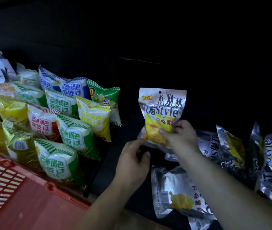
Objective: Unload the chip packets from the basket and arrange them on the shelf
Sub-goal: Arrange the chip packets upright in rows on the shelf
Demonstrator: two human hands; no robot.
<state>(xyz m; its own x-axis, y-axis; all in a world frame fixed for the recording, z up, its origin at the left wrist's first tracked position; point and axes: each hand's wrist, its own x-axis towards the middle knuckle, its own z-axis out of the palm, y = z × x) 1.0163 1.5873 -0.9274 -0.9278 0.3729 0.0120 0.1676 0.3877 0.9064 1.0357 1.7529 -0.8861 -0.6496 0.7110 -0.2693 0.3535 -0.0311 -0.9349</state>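
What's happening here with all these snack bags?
A person is stocking a dark shelf with chip packets. The right hand grips a silver packet by its lower part and holds it upright. The left hand has its fingertips at the packet's bottom corner. More silver packets lie in a loose heap to the right. Green, yellow and red packets stand in rows on the left, beside a red basket.

One red basket, two hands, one upright silver packet.
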